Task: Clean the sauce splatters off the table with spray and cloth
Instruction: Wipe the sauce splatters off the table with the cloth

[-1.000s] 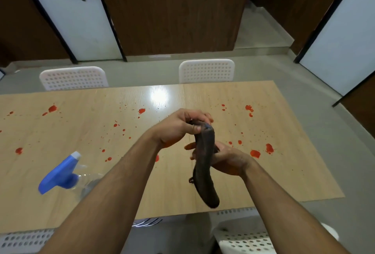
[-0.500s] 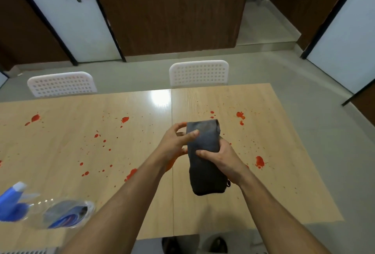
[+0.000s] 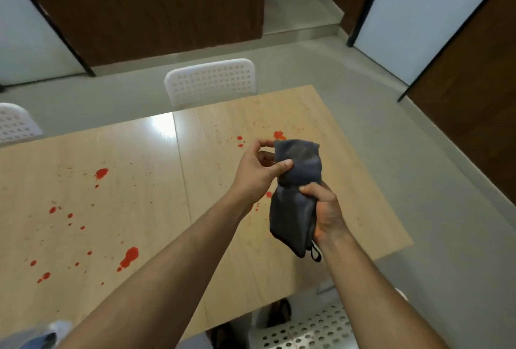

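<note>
Since 0.5 s ago, both hands are carrying the cloth (image 3: 297,181) further right over the table (image 3: 279,273), and the spray bottle (image 3: 42,339) is sliding to the bottom-left corner. The left hand (image 3: 257,172) is pinching the soft, dark grey bundle's top edge while the right hand (image 3: 326,212) is gripping its middle. Red sauce splatters (image 3: 129,257) are dotting the glossy pale wood.
</note>
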